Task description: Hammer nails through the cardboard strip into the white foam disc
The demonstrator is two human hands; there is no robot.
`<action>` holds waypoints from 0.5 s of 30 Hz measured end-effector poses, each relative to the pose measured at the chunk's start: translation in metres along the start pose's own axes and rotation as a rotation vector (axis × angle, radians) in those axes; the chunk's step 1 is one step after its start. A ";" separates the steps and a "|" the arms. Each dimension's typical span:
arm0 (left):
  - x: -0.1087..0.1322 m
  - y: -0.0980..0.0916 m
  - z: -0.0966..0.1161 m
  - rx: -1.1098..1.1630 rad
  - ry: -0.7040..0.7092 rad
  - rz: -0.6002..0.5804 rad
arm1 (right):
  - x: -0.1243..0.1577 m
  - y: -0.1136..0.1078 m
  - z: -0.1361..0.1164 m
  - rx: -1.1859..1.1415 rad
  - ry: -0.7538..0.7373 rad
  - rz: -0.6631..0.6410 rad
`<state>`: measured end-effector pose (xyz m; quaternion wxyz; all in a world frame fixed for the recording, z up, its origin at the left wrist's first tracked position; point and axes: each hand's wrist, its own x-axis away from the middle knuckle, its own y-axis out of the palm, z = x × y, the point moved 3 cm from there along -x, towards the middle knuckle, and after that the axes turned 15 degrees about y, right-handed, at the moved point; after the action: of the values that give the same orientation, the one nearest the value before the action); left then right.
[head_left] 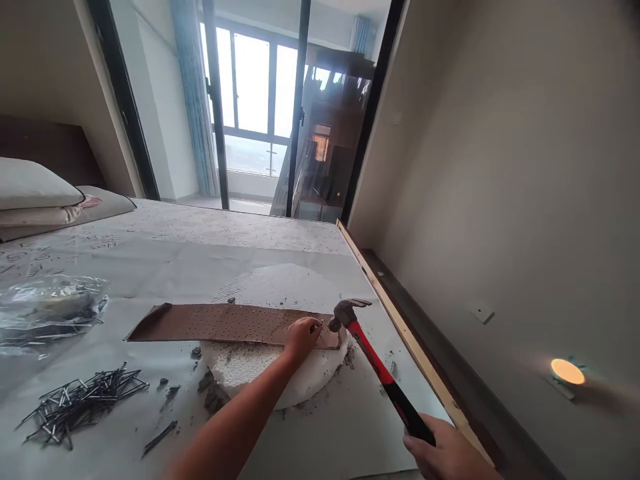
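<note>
My right hand (447, 445) grips the black lower handle of a claw hammer (373, 353) with a red upper shaft. The hammer head hangs just right of my left fingers, over the strip's right end. My left hand (301, 335) is closed in a pinch at the right part of a long brown strip (215, 322) dotted with rows of small holes; whatever is between the fingertips is too small to make out. Under the strip lies a round white foam block (300, 387). To the left is a loose pile of dark nails (83, 403).
A clear plastic bag (55, 310) lies at the left, with pillows (37, 183) behind it. Grey crumbs (213, 393) surround the foam on the white sheet (150, 267). A wooden edge board (395, 313) runs along the right, beside the wall.
</note>
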<state>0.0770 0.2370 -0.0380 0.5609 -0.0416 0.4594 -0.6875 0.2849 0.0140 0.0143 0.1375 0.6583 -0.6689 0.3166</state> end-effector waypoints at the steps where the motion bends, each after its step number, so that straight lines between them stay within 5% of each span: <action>1: 0.001 0.000 0.000 0.002 0.001 0.001 | -0.001 0.001 -0.012 0.048 -0.013 0.006; 5: 0.003 -0.001 0.001 0.012 0.015 0.010 | -0.007 0.012 -0.036 0.124 0.014 0.027; 11: 0.005 0.003 -0.002 -0.003 0.037 0.008 | -0.022 0.018 -0.029 0.146 0.137 -0.017; 15: 0.005 0.006 -0.006 0.052 0.065 0.065 | -0.016 0.010 -0.038 0.132 0.007 0.123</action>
<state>0.0758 0.2362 -0.0475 0.5684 0.0102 0.4607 -0.6816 0.2684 0.0489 0.0309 0.0765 0.6226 -0.6852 0.3701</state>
